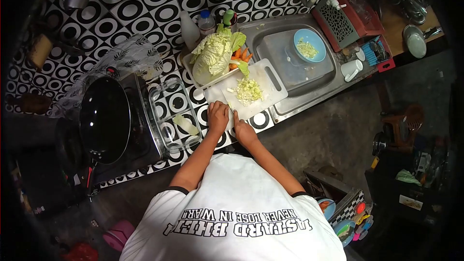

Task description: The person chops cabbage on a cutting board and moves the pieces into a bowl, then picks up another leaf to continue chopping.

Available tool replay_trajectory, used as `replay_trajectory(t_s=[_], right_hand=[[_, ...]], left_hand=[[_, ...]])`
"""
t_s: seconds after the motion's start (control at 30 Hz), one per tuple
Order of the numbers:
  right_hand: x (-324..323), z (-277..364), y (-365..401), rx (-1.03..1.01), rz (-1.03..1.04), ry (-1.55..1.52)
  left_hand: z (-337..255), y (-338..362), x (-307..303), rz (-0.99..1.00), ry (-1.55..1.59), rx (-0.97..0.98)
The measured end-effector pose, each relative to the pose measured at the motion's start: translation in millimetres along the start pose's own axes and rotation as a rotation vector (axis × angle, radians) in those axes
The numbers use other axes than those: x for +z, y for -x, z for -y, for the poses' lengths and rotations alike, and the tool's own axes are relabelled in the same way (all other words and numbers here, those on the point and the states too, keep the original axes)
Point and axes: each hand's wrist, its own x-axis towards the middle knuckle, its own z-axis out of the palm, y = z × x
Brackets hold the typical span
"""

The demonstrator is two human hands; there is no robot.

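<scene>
A white cutting board [273, 97] lies on the tiled counter, its right end over the sink's edge. Chopped cabbage [249, 92] is heaped on it. My left hand [218, 115] presses curled fingers onto the board's near left part; what lies beneath them is mostly hidden. Close beside it, my right hand [244, 131] is closed around a knife [231, 108], of which only a little shows. Behind the board, a napa cabbage [212, 55] and carrots [240, 58] sit in a white tray [197, 80].
A glass dish [153, 97] with a pale cabbage piece [186, 124] stands left of the board. Farther left, a black wok [105, 121] rests on the stove. A blue bowl [319, 56] of chopped cabbage is over the sink [333, 70]. Bottles [207, 21] stand against the wall.
</scene>
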Motion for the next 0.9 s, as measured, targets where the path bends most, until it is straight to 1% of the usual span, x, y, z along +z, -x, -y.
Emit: replay_trajectory(t_s=[0.1,0.17,0.2,0.27,0.47,0.67,0.77,0.87,0.9], right_hand=[[1,-6,3,-0.016,-0.005,-0.041],[0,-12,7,-0.086,-0.107,0.003],[-3,-14,8,-0.090,-0.109,0.005],[-11,-18,9,-0.032,-0.096,0.011],[-32,-25,13,-0.022,-0.106,-0.007],[-35,-19,18,-0.037,-0.124,-0.047],[-36,-14,23,-0.043,-0.099,-0.049],[-38,-6,31,-0.025,-0.077,-0.136],[-35,-5,34,-0.021,-0.076,-0.137]], left_hand=[[-1,-4,-3,0.013,-0.009,-0.005],[-2,-4,-5,0.032,-0.016,-0.010],[-1,-5,-6,0.037,-0.013,-0.001],[-1,-6,-7,0.039,-0.010,0.009],[1,-7,-10,0.045,-0.001,0.039],[2,-6,-12,0.068,0.019,0.055],[4,-6,-15,0.084,0.007,0.029],[2,-7,-25,0.076,-0.001,0.063],[2,-7,-28,0.103,-0.032,0.087]])
